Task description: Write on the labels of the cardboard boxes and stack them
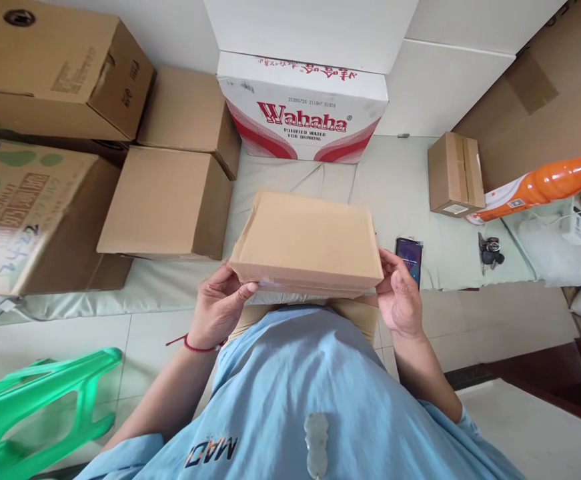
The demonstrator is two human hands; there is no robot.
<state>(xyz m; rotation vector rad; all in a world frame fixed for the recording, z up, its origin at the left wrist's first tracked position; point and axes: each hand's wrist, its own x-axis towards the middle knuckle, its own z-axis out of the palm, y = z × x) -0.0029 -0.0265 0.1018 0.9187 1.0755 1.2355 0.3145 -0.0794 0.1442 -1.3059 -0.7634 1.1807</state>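
Observation:
A brown cardboard box is held in front of my body, tilted, with its plain broad face upward. At its near left corner my left hand grips it, the thumb on the near side and the other fingers partly hidden. My right hand supports the right end, with fingertips against the edge and some fingers out of sight behind the box. What is inside the box cannot be seen.
Several cardboard cartons stand to the left. A white and red water carton is at the back. To the right are a small taped box, an orange bottle, a phone and keys. A green stool stands lower left.

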